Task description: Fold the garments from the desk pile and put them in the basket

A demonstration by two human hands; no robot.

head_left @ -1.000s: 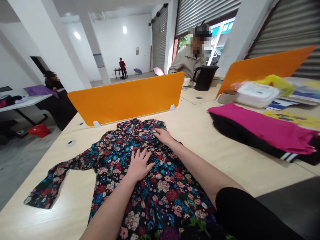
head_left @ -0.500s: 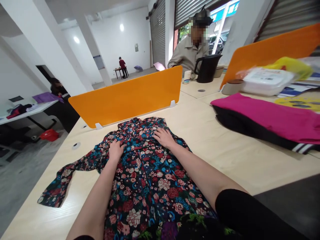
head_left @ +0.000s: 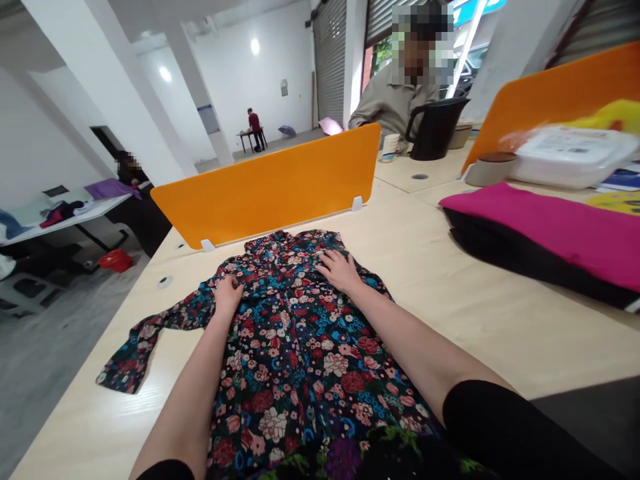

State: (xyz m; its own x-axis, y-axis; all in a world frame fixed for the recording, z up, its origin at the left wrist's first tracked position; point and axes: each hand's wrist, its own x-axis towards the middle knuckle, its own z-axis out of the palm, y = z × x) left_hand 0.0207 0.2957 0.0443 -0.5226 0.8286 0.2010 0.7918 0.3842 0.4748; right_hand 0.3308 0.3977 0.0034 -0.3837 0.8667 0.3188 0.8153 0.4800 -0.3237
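Note:
A dark floral shirt [head_left: 280, 333] lies spread face up on the table, its collar toward the orange divider. One sleeve stretches out to the left; the other sleeve is not visible. At the shirt's left chest, my left hand [head_left: 229, 295] is closed, with bent fingers gripping the fabric near the shoulder. My right hand [head_left: 341, 272] rests on the right chest, palm down with fingers spread. The lower end of the shirt runs beneath my own dark, flower-patterned clothing at the bottom edge.
An orange divider [head_left: 270, 190] stands just beyond the collar. To the right lies folded pink and black clothing [head_left: 545, 230]. Farther back are a black pitcher [head_left: 435, 130], a paper cup [head_left: 390, 148] and a white plastic box [head_left: 575, 157]. A co-worker [head_left: 400, 93] sits across the table.
The view has shifted slightly, moving the scene a little to the right. My right fingers have drawn slightly closer together; my left hand stays on the shirt, which lies much as before.

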